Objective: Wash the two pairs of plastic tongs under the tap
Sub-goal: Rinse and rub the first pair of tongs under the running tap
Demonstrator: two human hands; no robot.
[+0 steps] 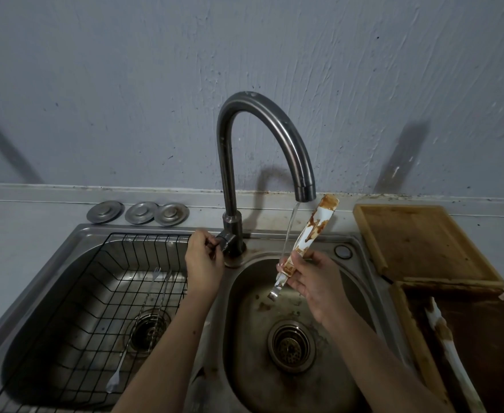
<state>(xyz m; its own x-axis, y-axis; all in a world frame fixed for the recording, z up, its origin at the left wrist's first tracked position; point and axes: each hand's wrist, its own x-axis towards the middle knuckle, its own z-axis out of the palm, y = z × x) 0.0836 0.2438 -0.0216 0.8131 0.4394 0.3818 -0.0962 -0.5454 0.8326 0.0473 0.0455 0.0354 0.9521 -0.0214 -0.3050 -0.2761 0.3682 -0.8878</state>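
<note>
Left hand (203, 259) closed on the grey metal tap (261, 150) lever, right hand (311, 281) fingers (296, 259) gripping the white, brown-smeared plastic tongs (302, 239) mid-length beside the running stream over the round steel sink (363, 281); judged light, stiff, slippery when wet, best held near the hinge.

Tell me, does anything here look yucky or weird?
Yes. The white tongs in the right hand are smeared with brown sauce, and the water stream runs just beside them. Brown smears also cover the wooden tray at the right, and brown specks dot the sink.
</note>
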